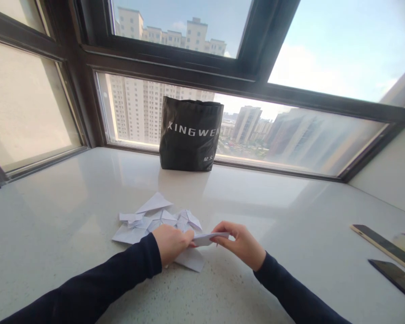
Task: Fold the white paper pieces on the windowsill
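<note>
A folded white paper piece [207, 238] is held just above the pale stone sill [70, 211] between both hands. My left hand [170, 243] pinches its left end and my right hand [241, 243] pinches its right end. Behind and under my left hand lies a heap of several folded white paper shapes [153, 216]. Both arms wear dark sleeves.
A black bag [190, 134] with white lettering stands upright at the back by the window frame [222, 85]. Two dark phones lie at the right edge, one with a pale rim [384, 243] and one nearer [396, 279]. A white wall rises at the right.
</note>
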The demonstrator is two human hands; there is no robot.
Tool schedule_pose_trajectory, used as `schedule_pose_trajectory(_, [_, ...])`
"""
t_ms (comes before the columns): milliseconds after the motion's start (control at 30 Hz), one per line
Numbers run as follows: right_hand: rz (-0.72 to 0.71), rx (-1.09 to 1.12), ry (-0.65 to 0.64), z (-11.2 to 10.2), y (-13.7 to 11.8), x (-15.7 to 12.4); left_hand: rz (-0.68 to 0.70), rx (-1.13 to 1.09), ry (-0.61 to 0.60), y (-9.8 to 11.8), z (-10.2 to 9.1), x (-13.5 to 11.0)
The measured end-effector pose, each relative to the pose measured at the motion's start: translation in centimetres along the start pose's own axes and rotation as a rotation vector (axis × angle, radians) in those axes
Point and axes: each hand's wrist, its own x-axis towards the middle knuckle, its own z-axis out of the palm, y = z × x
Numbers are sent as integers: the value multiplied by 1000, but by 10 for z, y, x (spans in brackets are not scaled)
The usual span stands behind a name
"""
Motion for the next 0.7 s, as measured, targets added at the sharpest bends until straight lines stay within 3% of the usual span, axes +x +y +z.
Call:
schedule_pose_trajectory(167, [232, -27, 10, -43, 38, 31, -278, -70, 112, -13, -14, 0])
schedule_pose_trajectory(233, [294, -95, 36, -62, 56, 44, -302, -48, 134, -14, -16, -2])
schedule_pose_trajectory(400, [417, -301, 0, -82, 83, 63, -111, -54, 76, 5, -7, -5])
schedule_pose_trajectory(567, [433, -489, -13, -78, 88, 69, 125, -36, 30, 37, 7, -9])
schedule_pose_trajectory(700, [400, -615, 65, -74, 90, 68, 244, -21, 13, 52, 14, -13])
